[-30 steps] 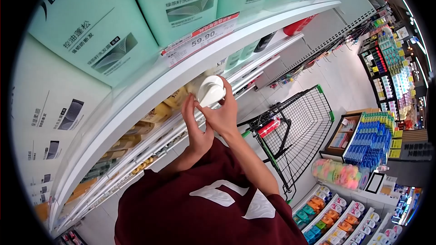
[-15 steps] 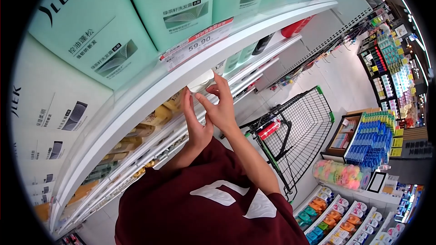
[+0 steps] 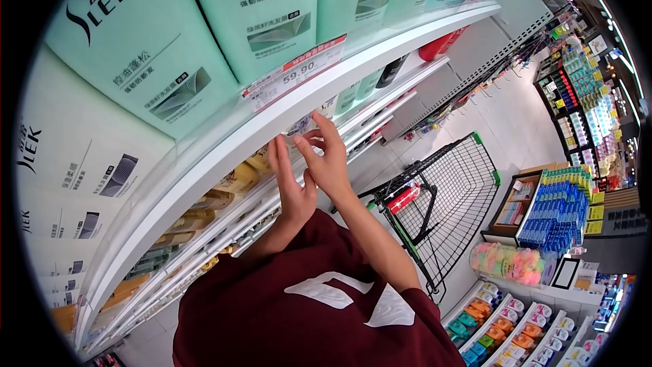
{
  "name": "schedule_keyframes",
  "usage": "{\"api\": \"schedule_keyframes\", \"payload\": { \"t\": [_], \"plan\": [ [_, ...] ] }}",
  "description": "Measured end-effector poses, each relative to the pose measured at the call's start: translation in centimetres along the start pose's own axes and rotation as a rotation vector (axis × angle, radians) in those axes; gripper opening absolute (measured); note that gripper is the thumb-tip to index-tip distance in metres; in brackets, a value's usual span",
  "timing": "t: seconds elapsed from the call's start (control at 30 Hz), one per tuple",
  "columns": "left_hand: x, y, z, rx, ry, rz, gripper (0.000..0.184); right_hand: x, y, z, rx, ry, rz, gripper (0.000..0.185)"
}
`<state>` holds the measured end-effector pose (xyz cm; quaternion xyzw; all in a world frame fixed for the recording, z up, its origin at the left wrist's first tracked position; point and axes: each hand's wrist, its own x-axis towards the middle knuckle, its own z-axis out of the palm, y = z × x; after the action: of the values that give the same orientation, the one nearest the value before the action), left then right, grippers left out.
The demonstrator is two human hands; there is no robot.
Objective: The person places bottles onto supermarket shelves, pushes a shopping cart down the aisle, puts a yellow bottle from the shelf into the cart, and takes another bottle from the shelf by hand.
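Note:
Both my hands reach under the edge of the upper shelf to a lower one. My left hand (image 3: 292, 187) has its fingers stretched out and close together, tips near the shelf front. My right hand (image 3: 327, 163) has its index finger extended and its thumb apart from it, close to the left hand. Just beyond the fingertips, a container with a purple-patterned label (image 3: 301, 124) shows partly; the shelf edge hides its top. The right index finger lies at its side, but firm contact cannot be made out. Neither hand visibly grips anything.
Large mint-green Slek shampoo bottles (image 3: 272, 13) line the upper shelf (image 3: 204, 146), behind a 59.90 price tag (image 3: 299, 75). Yellow bottles (image 3: 238, 178) stand lower left. A shopping cart (image 3: 455, 197) with a red item (image 3: 405, 197) is on the right, beside stacked product displays (image 3: 553, 207).
The white rounded surface between my fingertips no longer shows; a purple-patterned label is visible there now. My fingers have straightened a little, and the view has shifted slightly.

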<state>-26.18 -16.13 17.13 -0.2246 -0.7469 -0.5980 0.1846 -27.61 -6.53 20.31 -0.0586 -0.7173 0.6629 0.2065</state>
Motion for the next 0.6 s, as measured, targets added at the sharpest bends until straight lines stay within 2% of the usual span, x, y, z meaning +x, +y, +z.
{"api": "schedule_keyframes", "payload": {
  "t": [0.2,0.27,0.43,0.6],
  "plan": [
    [0.3,0.3,-0.2,0.004,-0.007,0.034,0.077,-0.1,0.0,0.0,0.04,-0.015,-0.004,0.061],
    [0.3,0.8,-0.4,0.125,-0.026,0.032,0.077,-0.2,0.1,-0.1,0.058,-0.022,0.001,0.06],
    [0.2,1.0,0.0,0.019,-0.045,-0.029,0.08,-0.4,1.2,-1.2,0.077,-0.069,0.089,0.049],
    [0.0,2.1,0.2,-0.002,-0.078,-0.052,0.083,-3.3,3.1,-4.1,0.071,0.003,0.114,0.038]
  ]
}}
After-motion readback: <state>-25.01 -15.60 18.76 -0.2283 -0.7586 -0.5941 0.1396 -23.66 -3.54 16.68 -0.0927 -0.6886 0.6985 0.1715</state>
